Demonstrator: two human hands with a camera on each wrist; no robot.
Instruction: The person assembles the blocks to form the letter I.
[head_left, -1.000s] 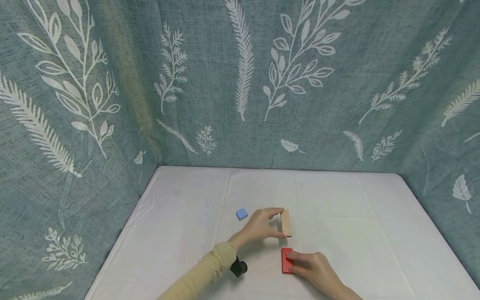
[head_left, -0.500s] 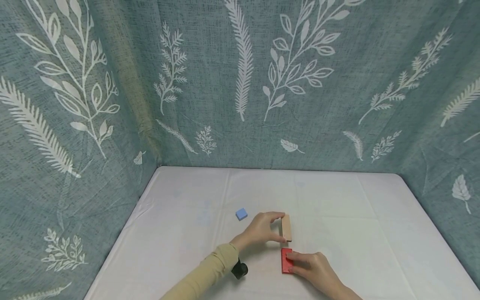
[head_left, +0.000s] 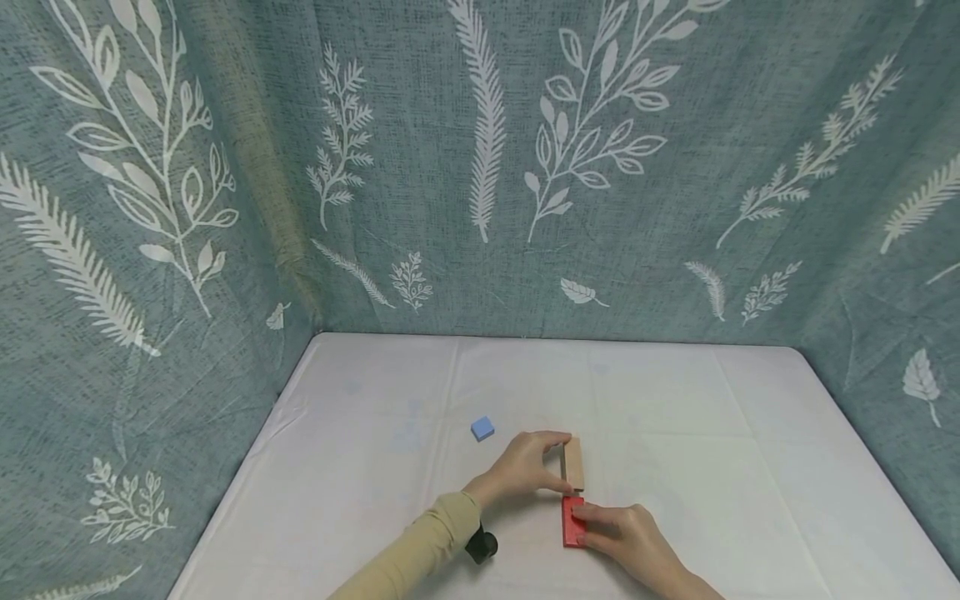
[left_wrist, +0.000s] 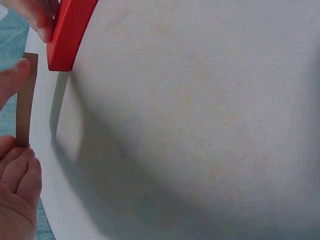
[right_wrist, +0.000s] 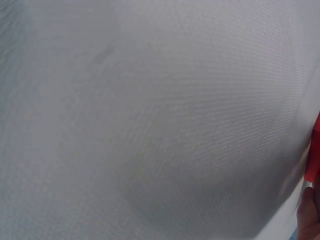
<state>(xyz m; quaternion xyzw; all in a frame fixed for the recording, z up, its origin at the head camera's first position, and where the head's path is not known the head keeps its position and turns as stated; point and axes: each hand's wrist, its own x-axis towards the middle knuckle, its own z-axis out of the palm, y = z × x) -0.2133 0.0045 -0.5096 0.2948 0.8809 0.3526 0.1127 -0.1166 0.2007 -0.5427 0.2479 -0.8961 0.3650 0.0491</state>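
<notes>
My left hand (head_left: 521, 467) pinches a flat light wooden block (head_left: 573, 462) by its two ends, thumb at the near end and a finger at the far end. In the left wrist view the same wooden block (left_wrist: 26, 107) shows edge-on between thumb and fingers, raised over the cloth. Just below it in the head view, a red rectangular block (head_left: 568, 525) lies on the table, and my right hand (head_left: 633, 537) grips it from the right side. The near end of the wooden block comes close to the far end of the red one. Only a corner of the red block (right_wrist: 313, 155) enters the right wrist view.
A small blue square block (head_left: 482, 428) lies on the white cloth-covered table (head_left: 697, 433), beyond the left forearm. A black wrist camera (head_left: 482, 546) sits under the left sleeve. Green leaf-patterned curtains (head_left: 480, 275) stand around the far and side edges.
My left hand has brought the wooden block nearer to me, narrowing the gap to the red block. The right hand and the red block have stayed in place.
</notes>
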